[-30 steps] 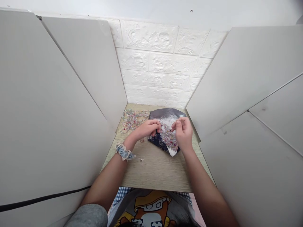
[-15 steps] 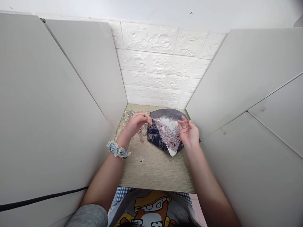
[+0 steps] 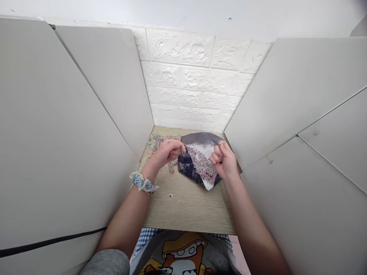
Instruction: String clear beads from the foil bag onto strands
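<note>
A dark blue patterned wrapper (image 3: 189, 170) lies folded open at the back of the table, its grey flap against the wall side. Loose pink, red and clear beads (image 3: 203, 163) are heaped on its white inner surface. My left hand (image 3: 169, 152) is over the wrapper's left edge, thumb and fingers pinched together. Above the right side of the beads, my right hand (image 3: 226, 159) is closed with its fingers curled in. Whatever either hand grips is too small to make out. Pastel bead strands (image 3: 156, 142) lie behind my left hand, partly hidden by it.
A tiny dark and white piece (image 3: 171, 195) lies on the wooden tabletop (image 3: 189, 212). Grey panels (image 3: 114, 76) close in on the left, with another grey panel (image 3: 286, 88) on the right. A white brick-pattern wall (image 3: 195, 84) stands behind.
The fingers of my right hand have curled from spread to closed. My left fingers have drawn into a tighter pinch. The wrapper and beads stay in place.
</note>
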The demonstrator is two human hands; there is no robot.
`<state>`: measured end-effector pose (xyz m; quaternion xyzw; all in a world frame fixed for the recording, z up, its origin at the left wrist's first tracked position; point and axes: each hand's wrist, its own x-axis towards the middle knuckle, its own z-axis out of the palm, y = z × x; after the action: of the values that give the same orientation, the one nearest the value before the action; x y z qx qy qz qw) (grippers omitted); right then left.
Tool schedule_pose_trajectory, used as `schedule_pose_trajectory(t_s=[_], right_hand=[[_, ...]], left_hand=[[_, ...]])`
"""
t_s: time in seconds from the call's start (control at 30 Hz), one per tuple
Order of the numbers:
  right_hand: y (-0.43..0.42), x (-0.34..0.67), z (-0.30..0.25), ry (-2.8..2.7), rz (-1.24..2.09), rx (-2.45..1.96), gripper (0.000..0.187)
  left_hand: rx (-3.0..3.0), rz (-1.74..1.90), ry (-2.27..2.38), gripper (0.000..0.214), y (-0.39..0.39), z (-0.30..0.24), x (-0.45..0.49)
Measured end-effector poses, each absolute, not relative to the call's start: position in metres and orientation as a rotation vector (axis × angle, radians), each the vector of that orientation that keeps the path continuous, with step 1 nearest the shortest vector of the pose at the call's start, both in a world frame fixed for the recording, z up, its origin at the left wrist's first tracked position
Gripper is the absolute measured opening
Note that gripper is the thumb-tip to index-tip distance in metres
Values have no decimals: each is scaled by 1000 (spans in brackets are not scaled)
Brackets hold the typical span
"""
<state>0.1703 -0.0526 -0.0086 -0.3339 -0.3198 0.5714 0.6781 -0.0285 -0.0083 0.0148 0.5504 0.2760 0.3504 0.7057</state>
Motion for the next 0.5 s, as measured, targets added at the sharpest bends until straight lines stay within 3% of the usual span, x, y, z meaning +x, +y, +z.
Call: schedule_pose_trajectory(t_s=[0.17, 0.27, 0.37, 0.5], right_hand=[[-60, 156, 3, -1439, 1046, -1198, 27], [-62, 150, 20, -1909, 849, -1377, 22], [-59, 149, 44, -1950, 723, -1345, 29], [-53, 150, 84, -1708, 819, -1110, 32]], left_hand=[[1318, 677, 707, 23, -9, 13, -25], [1291, 697, 679, 25, -9, 14, -26], [1257, 752, 636, 27, -8, 14, -27], [1235, 801, 600, 28, -8, 15, -29]])
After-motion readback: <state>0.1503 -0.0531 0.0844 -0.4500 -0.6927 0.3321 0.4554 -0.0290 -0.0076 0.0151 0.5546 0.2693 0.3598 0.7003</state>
